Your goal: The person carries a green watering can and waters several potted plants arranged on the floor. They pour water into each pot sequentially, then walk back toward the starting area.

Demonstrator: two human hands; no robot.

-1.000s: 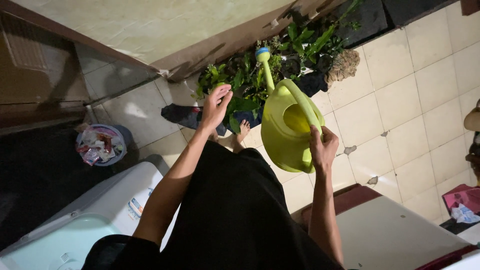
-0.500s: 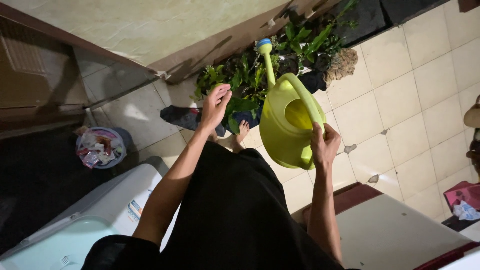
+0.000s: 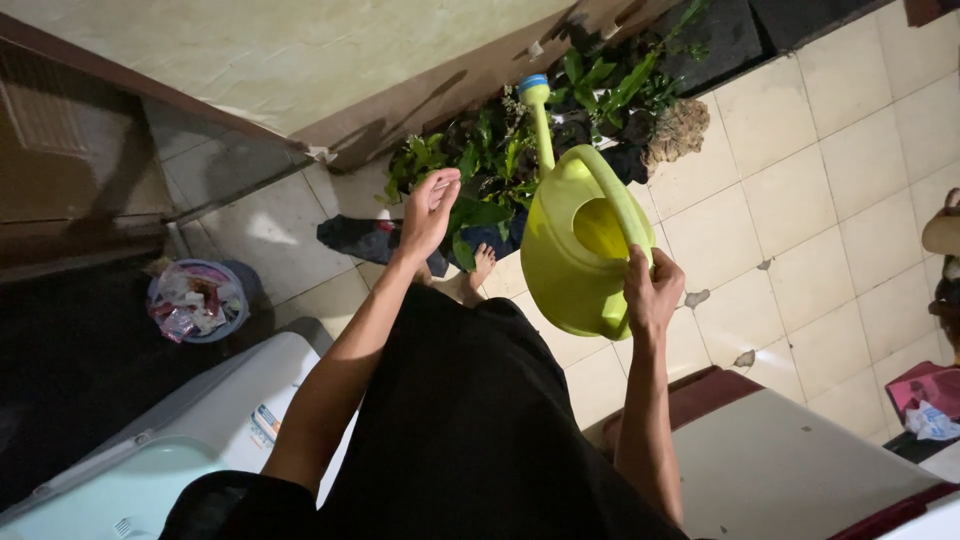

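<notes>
The right hand point(image 3: 650, 290) is clamped on the handle of the green watering can point(image 3: 575, 255), held above the tiled floor point(image 3: 800, 190) with its spout over the potted plants point(image 3: 500, 160) — no water stream is visible. The left hand point(image 3: 430, 210) hangs open and empty just beside the leaves.

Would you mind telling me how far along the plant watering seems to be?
Done: the right hand has the green watering can lifted, its spout aimed at the potted plants. In hand: the can is tilted; no water stream is discernible. The left hand hovers empty above the leaves. Left: cannot tell which plants are watered.
</notes>
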